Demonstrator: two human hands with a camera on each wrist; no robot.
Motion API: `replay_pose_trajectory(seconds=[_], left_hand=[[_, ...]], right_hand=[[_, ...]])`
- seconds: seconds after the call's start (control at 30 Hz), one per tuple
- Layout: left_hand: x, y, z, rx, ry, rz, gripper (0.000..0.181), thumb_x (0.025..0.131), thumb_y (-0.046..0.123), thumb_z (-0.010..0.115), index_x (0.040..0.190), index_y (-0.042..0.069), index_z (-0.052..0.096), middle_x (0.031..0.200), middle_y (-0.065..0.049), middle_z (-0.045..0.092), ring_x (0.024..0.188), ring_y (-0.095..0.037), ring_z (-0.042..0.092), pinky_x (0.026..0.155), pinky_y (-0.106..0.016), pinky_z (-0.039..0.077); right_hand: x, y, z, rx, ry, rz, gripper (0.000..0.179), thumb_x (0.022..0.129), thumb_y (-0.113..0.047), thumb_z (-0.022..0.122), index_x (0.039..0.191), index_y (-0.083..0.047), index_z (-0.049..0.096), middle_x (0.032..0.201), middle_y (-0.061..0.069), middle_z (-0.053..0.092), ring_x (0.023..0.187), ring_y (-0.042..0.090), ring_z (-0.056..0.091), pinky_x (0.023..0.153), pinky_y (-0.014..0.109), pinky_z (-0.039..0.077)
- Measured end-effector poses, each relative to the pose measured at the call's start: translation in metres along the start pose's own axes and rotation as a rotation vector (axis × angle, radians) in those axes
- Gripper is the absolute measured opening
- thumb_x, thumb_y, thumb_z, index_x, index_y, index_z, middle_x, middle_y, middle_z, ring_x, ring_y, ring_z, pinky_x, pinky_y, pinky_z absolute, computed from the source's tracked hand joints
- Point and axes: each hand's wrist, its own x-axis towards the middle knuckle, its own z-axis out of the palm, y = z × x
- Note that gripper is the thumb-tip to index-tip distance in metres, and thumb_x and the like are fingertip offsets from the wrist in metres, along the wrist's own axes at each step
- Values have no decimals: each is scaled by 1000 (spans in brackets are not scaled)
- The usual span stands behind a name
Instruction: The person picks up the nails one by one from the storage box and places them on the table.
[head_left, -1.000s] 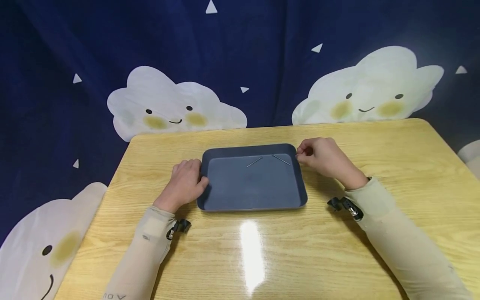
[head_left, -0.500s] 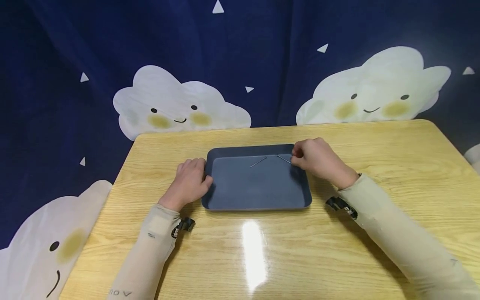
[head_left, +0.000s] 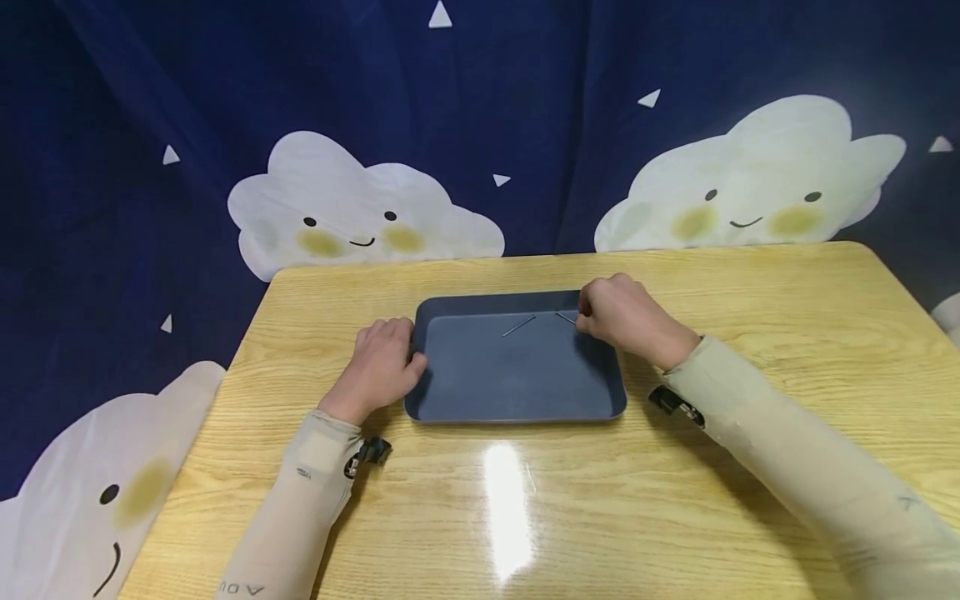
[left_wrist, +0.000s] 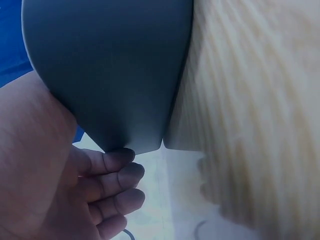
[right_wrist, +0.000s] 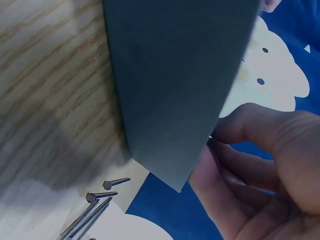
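A grey-blue rectangular tray (head_left: 510,379) lies on the wooden table. My left hand (head_left: 378,362) grips its left side, thumb over the rim and fingers along the outer wall. Inside the tray a thin nail (head_left: 519,326) slants near the back. Another nail (head_left: 566,317) lies to its right, partly covered by my right hand (head_left: 622,317). That hand is over the back right corner, thumb and forefinger pinched together. In the right wrist view, a small shiny end of a nail (right_wrist: 210,137) shows between those fingertips; the rest of it is hidden.
Several loose nails (right_wrist: 87,215) lie on the table outside the tray in the right wrist view. The wooden table (head_left: 420,517) runs back to a dark blue curtain (head_left: 540,100) with cloud prints. A black wrist camera (head_left: 367,454) sits on the left sleeve.
My right hand has moved left from outside the tray's right rim to over its back right corner, covering part of the right nail. The left hand keeps its hold on the tray.
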Motion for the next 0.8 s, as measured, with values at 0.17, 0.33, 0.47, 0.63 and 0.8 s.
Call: replay_pose_trajectory(seconds=[0.17,0.33,0.47,0.63,0.8], left_hand=[[0,1,1,-2,5,0,18,98,22,56,104,4,55,93,-11,57,90,-31,48,95,-53,38],[0,3,1,-8,-1,-7,16,98,21,55,103,5,54,93,-10,57,88,-30,47,94,-52,38],[0,3,1,-12,3,-18,16,97,21,56,103,6,55,93,-10,58,88,-30,47,93,-51,38],[0,3,1,-16,-2,-28,18,98,21,56,104,4,55,93,-10,57,88,-31,47,94,-51,38],[0,3,1,-15,-10,-29,19,98,21,55,105,3,55,93,-11,56,88,-31,47,93,-51,37]], right_hand=[[6,3,0,-26,-18,-7,17,87,-14,77,72,-6,75,70,5,71,62,23,60,64,42,51],[9,4,0,-46,-36,9,19,86,-14,78,69,-7,74,69,6,70,63,25,60,65,45,52],[12,0,2,-78,-50,13,22,84,-11,77,65,-6,67,66,9,65,62,26,59,61,44,51],[14,-4,2,-101,-50,-1,17,80,-4,73,69,-3,62,71,15,65,62,28,59,57,45,51],[18,-7,-1,-127,-81,-1,13,79,3,66,69,-4,60,73,16,64,63,28,58,57,45,51]])
